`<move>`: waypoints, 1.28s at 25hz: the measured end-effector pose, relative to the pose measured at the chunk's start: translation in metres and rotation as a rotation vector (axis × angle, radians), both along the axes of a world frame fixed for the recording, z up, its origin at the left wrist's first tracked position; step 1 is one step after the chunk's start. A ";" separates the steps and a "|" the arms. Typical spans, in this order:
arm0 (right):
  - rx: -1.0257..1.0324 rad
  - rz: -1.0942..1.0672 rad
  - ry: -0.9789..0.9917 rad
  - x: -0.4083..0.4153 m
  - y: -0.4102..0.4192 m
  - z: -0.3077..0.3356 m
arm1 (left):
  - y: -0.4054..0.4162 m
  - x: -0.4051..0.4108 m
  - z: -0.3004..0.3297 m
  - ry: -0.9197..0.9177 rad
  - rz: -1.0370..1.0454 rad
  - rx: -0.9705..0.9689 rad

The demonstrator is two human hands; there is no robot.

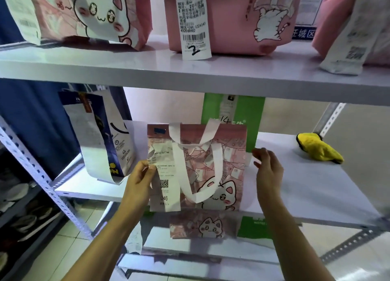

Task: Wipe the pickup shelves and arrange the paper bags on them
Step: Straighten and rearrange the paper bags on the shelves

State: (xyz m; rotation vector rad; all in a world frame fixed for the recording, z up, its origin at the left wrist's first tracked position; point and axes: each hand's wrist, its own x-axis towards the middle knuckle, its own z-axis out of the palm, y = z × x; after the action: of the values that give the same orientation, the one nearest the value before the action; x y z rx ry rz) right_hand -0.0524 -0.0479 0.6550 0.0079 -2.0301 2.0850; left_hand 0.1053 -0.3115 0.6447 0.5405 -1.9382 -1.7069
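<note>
Now the left hand (140,176) pinches the receipt (164,175) on the pink cat bag (213,171), which stands at the near edge of the middle shelf (306,196). The right hand (267,167) rests open-fingered against the bag's right side, gripping nothing. Just behind stands a green bag (232,110); left of it, a white and blue bag (101,137). Far right on the shelf lies a yellow cloth (318,148). More pink bags (230,17) line the upper shelf (147,70).
</note>
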 end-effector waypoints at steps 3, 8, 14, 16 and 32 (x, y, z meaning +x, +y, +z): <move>-0.036 0.073 0.092 0.056 0.002 0.004 | 0.012 -0.010 0.001 -0.009 -0.077 0.019; 0.077 -0.134 0.093 0.079 0.032 0.012 | 0.048 -0.033 0.001 0.010 -0.312 0.041; 0.058 -0.314 0.030 0.082 0.088 0.016 | 0.072 -0.062 0.011 0.023 -0.447 0.076; 0.028 -0.356 0.027 0.079 0.107 0.021 | 0.066 -0.072 0.015 0.022 -0.337 -0.019; 0.034 -0.401 -0.010 -0.018 0.225 0.018 | 0.049 -0.207 0.018 -0.049 -0.024 -0.135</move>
State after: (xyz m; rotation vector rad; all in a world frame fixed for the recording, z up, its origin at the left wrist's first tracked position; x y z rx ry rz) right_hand -0.0708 0.1769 0.6734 -0.3728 -1.8833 1.8028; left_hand -0.1013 -0.2623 0.6628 0.5146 -2.0845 -1.5768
